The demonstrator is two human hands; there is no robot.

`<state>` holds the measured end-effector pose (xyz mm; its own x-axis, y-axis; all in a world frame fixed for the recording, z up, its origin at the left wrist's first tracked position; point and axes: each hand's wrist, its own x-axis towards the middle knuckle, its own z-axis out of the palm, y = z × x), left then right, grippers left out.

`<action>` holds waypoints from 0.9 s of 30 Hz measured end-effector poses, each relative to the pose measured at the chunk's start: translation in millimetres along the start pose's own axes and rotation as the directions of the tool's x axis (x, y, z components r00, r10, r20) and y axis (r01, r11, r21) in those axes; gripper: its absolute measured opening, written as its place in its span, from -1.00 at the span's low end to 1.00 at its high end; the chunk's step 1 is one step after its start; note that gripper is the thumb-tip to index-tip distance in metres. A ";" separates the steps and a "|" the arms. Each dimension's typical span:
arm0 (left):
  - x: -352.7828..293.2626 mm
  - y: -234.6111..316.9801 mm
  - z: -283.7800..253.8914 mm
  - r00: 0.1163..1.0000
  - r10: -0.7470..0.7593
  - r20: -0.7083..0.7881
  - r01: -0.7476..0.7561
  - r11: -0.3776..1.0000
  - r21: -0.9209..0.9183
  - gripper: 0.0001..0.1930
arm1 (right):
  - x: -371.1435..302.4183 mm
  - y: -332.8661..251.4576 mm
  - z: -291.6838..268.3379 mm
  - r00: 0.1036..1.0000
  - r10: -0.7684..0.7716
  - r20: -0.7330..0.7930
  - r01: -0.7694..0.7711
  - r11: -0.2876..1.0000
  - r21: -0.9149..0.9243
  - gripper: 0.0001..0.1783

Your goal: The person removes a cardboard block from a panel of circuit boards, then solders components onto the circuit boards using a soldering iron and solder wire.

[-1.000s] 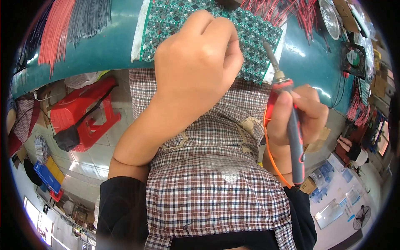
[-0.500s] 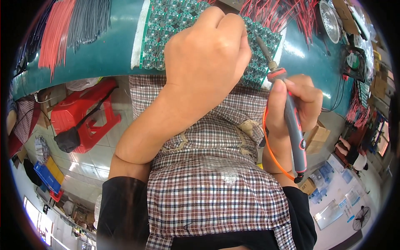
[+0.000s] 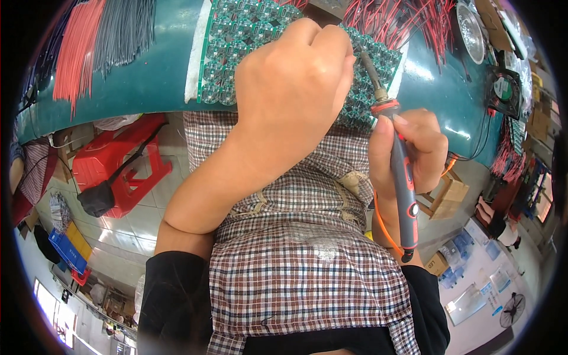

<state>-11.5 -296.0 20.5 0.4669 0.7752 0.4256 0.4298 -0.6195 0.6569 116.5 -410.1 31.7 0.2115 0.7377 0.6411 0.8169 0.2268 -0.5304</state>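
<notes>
A panel of green circuit boards (image 3: pixel 222 50) lies on a white pad at the table's near edge. Over its middle is my left hand (image 3: pixel 293 89), its fingers curled closed and pinching; what they hold is hidden behind the hand. My right hand (image 3: pixel 423 148) grips a grey and red soldering iron (image 3: pixel 403 183) by the upper part of its handle. The iron's metal tip (image 3: pixel 368 64) points up and left over the right part of the boards, close beside my left fingertips. Whether the tip touches a board, I cannot tell. An orange cord (image 3: pixel 381 222) trails from the iron.
Bundles of red wires (image 3: pixel 76 53) and grey wires (image 3: pixel 125 35) hang over the green table (image 3: pixel 154 80) at left. More red and black wires (image 3: pixel 408 23) lie behind the boards. A metal bowl (image 3: pixel 470 35) and small fan (image 3: pixel 503 89) stand right; a red stool (image 3: pixel 118 165) is below left.
My right hand and the soldering iron have shifted left, bringing the tip nearer my left hand. My left hand has moved only slightly and stays closed over the boards.
</notes>
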 end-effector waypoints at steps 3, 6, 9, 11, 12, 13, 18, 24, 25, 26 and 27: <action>0.6 0.2 -2.7 1.000 0.011 -0.013 -0.012 1.000 -0.013 -0.90 | 1.2 0.0 -2.4 1.000 0.000 0.002 0.000 1.000 0.023 -0.70; -0.5 1.9 -9.8 1.000 -0.018 -0.017 0.017 0.999 -0.038 -0.90 | 2.8 -5.1 -14.1 0.999 0.023 -0.024 -0.021 0.998 0.067 -0.71; -2.6 0.5 -14.9 0.999 -0.026 -0.033 0.025 0.999 -0.033 -0.90 | 4.7 -7.7 -15.9 0.997 0.055 -0.048 -0.050 0.993 0.108 -0.73; -2.6 0.0 -16.1 0.999 -0.027 -0.045 0.026 1.000 -0.012 -0.90 | 3.2 -6.8 -13.2 0.997 0.076 -0.001 -0.076 0.989 0.125 -0.72; -2.4 -0.3 -16.6 0.999 -0.035 -0.042 0.035 0.999 -0.004 -0.90 | 3.8 -6.7 -11.4 0.997 0.075 -0.001 -0.074 0.989 0.126 -0.72; -2.2 -0.6 -16.8 0.998 -0.043 -0.038 0.043 0.999 0.002 -0.90 | 4.6 -6.5 -9.6 0.998 0.060 0.006 -0.060 0.989 0.133 -0.72; -1.7 -4.0 -13.7 0.997 -0.024 -0.067 0.024 1.000 -0.004 -0.89 | 6.0 -2.7 -1.4 0.999 0.029 0.019 -0.031 0.990 0.136 -0.70; -3.0 -8.3 -11.9 0.998 0.001 -0.065 -0.002 1.000 -0.006 -0.90 | 4.6 -2.6 5.5 0.999 0.051 0.003 -0.051 0.988 0.147 -0.71; -3.5 -8.2 -12.3 0.998 -0.015 -0.061 0.014 1.000 -0.017 -0.89 | 4.6 -2.9 6.8 0.999 0.052 -0.001 -0.051 0.989 0.135 -0.70; -3.9 -7.8 -12.6 0.998 -0.017 -0.062 0.016 1.000 -0.016 -0.89 | 4.3 -2.8 7.9 0.999 0.052 -0.004 -0.051 0.991 0.125 -0.70; -4.1 -7.1 -13.2 0.998 -0.030 -0.054 0.029 0.999 -0.015 -0.89 | 3.7 -2.4 8.3 0.999 0.052 -0.003 -0.051 0.991 0.126 -0.70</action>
<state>-26.7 -293.1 22.3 0.4116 0.7990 0.4384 0.4317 -0.5946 0.6783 110.8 -402.6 30.7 0.2550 0.7467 0.6143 0.7307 0.2673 -0.6282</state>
